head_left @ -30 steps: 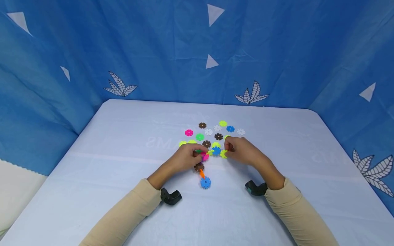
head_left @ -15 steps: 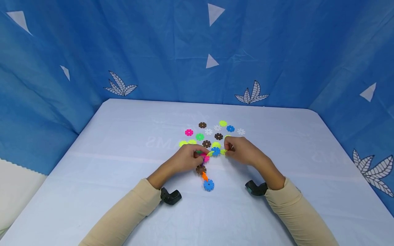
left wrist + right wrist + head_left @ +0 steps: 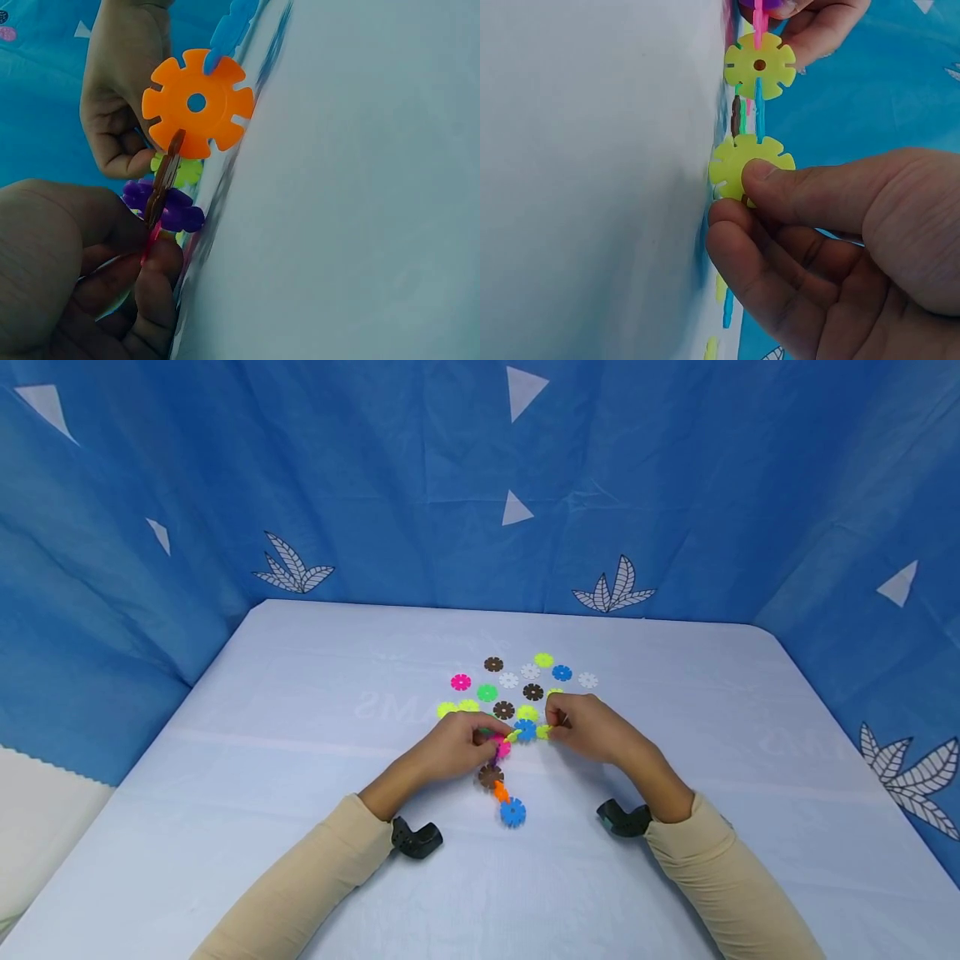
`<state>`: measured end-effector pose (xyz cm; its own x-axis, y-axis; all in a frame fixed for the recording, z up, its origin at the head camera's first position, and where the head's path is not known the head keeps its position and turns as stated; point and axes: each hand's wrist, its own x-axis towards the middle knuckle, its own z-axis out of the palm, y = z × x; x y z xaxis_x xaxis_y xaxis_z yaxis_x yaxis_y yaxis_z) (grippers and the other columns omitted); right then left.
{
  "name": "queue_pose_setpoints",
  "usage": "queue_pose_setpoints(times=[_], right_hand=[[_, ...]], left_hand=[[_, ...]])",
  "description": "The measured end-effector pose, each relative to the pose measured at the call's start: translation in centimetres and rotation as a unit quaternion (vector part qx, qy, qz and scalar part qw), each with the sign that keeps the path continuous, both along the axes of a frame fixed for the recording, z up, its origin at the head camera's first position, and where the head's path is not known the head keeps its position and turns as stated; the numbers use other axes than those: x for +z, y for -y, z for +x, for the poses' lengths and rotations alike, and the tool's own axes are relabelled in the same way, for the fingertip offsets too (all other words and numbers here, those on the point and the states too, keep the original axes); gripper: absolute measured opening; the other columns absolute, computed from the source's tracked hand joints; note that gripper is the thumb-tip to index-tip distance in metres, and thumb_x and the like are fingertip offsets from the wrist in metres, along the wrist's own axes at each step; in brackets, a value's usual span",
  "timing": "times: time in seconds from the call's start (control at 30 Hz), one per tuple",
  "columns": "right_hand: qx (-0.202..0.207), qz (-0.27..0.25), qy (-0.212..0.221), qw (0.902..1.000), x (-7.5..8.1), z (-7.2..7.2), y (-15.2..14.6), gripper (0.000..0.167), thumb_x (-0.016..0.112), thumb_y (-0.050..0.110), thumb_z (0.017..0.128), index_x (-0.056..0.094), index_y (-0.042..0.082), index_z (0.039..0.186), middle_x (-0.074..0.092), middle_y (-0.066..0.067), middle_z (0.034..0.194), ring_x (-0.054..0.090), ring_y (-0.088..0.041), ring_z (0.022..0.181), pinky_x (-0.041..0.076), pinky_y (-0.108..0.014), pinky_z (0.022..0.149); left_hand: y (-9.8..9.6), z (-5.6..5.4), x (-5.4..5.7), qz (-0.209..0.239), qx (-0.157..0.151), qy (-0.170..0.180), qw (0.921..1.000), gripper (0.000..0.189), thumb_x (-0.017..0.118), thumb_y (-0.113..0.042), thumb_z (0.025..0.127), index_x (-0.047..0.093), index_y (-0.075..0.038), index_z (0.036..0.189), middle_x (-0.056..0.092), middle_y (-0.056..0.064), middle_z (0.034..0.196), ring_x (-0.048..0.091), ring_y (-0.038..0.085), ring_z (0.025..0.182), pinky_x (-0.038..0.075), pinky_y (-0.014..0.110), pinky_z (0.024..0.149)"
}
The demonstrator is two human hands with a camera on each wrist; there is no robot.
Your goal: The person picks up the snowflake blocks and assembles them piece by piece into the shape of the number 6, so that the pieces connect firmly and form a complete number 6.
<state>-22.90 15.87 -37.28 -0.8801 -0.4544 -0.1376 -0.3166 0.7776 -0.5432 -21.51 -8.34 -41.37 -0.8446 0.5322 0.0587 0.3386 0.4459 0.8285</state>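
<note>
Notched plastic discs are slotted together in a bent chain between the hands. My left hand [image 3: 457, 745] pinches the pink disc [image 3: 503, 747] between thumb and fingers. From there a purple disc [image 3: 180, 214], a brown disc [image 3: 491, 777], an orange disc [image 3: 225, 112] and a blue end disc [image 3: 513, 812] trail toward me. On the other side a yellow disc [image 3: 739, 67] and a blue disc [image 3: 526, 730] lead to another yellow disc [image 3: 730, 165]. My right hand [image 3: 592, 728] pinches that last disc, its thumb on the face.
Loose discs lie beyond the hands on the white tabletop [image 3: 337, 652], among them a pink disc [image 3: 461, 682], a green disc [image 3: 487, 693] and a white disc [image 3: 588, 680]. A blue curtain [image 3: 420, 485] hangs behind the table.
The near end of the chain, with its brown, orange and blue discs, has swung right and slightly toward me. The yellow disc in my right hand has tilted flatter. Both hands stay nearly in place.
</note>
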Motion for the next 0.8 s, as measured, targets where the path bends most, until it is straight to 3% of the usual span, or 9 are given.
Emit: queue_pose_setpoints(times=[0.23,0.8], right_hand=[[0.003,-0.004,-0.011,0.9999,-0.2,0.0,0.2,0.019,0.073,-0.002,0.090,0.059,0.009,0.086,0.060,-0.002,0.080,0.054,-0.021,0.077,0.045,-0.033,0.067],[-0.030,-0.010,-0.040,0.9987,-0.6,0.1,1.3,0.017,0.078,-0.003,0.086,0.066,0.008,0.084,0.059,-0.002,0.075,0.054,-0.021,0.074,0.048,-0.030,0.067]], left_hand=[[0.0,0.0,0.1,-0.009,-0.021,0.001,0.9997,0.036,0.061,0.001,0.093,0.070,-0.005,0.128,0.069,0.003,0.124,0.046,0.007,0.059,0.039,0.023,0.056],[0.0,0.0,0.3,-0.022,-0.039,0.013,0.9989,0.037,0.060,-0.001,0.095,0.066,-0.003,0.131,0.061,0.007,0.137,0.032,0.007,0.048,0.030,0.022,0.049]])
